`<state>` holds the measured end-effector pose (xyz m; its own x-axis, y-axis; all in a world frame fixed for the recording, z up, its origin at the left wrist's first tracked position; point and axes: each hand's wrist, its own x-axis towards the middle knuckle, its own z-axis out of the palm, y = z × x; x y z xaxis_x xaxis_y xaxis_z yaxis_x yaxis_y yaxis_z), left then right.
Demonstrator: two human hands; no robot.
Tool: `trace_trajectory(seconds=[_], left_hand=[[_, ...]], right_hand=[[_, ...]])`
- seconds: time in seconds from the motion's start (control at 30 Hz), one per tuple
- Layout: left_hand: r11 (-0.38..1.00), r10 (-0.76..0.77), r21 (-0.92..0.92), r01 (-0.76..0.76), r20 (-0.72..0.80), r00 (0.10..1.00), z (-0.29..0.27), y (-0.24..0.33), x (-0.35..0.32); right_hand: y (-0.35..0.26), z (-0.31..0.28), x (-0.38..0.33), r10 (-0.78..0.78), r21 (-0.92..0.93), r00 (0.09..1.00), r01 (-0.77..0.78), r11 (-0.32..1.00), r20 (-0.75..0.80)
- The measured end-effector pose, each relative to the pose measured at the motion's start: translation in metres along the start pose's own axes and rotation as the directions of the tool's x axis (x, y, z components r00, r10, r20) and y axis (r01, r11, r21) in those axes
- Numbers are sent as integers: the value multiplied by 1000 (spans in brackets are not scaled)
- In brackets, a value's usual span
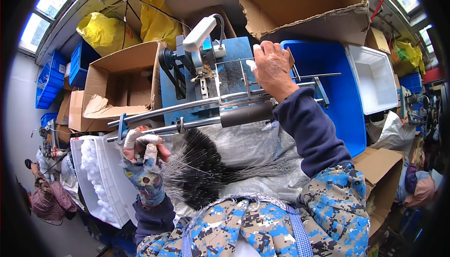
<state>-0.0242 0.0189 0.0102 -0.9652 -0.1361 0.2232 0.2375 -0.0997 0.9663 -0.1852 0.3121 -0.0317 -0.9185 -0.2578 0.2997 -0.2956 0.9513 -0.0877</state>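
A blue bench machine point(229, 71) stands before me, with a belt wheel at its left and two long metal rails along its front. My right hand point(274, 67) is closed at the machine's right side, above the sliding metal frame; what its fingers grip is hidden. My left hand point(145, 149), in a worn fingerless glove with taped fingers, is curled by the rails' left end. Whether something thin is in it I cannot make out. Beside it, a pile of black-bristled wire brushes point(201, 165) lies on a grey plastic sheet point(262, 144), thin wire stems fanning out both ways.
A white lamp head point(200, 34) hangs over the machine. On the right are a blue bin point(335, 102) and a white tray point(375, 79). Cardboard boxes point(123, 81) surround the bench. A white crate point(101, 182) with white fluffy material is at left. Other people sit at both sides.
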Motion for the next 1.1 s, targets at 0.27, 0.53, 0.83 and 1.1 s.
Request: trace_trajectory(seconds=[0.27, 0.53, 0.83, 1.1], left_hand=[[980, 157, 138, -146, -75, 985, -14, 16, 1], [988, -38, 154, 19, 119, 992, 60, 17, -5], [336, -311, 807, -486, 582, 752, -5, -33, -14], [586, -597, 809, 47, 392, 700, -5, -41, -10]], right_hand=[[12, -36, -20, -207, 30, 964, 205, 978, 165], [-88, -74, -89, -513, 950, 835, -36, 310, 199], [-46, -44, -21, -154, 503, 987, 158, 850, -50], [-36, 27, 22, -74, 68, 990, 67, 995, 116]])
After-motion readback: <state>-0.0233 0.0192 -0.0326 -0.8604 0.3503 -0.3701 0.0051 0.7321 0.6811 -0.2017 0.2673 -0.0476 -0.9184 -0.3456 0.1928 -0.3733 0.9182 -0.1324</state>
